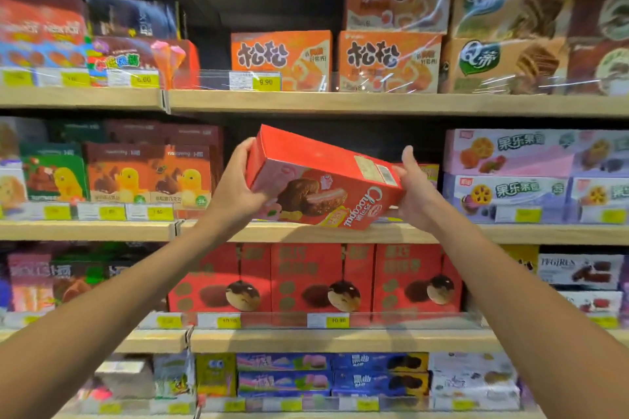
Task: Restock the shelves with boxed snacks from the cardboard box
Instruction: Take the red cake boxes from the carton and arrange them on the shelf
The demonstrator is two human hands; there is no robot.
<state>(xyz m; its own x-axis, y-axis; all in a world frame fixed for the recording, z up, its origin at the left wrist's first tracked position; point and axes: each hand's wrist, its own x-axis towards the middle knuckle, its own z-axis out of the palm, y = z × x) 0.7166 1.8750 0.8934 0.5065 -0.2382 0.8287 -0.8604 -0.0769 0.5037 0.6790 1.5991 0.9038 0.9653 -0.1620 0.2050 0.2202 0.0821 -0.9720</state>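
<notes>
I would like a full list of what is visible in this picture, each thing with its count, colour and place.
red snack box: 1, red, tilted, held before the middle shelf's gap
orange boxes: 3, orange, upper shelf, middle
tan boxes: 2, tan, upper shelf, stacked right of the orange ones
chick boxes: several, brown and green, middle shelf, left
purple boxes: several, lilac, middle shelf, right
red boxes: 3, red, third shelf, below the held box
blue boxes: 2, blue, lowest shelf, stacked
price labels: many, yellow and white, along shelf edges
shelves: several, light wood, across the view
left hand: 1, grips the held box's left end
right hand: 1, grips its right end
</notes>
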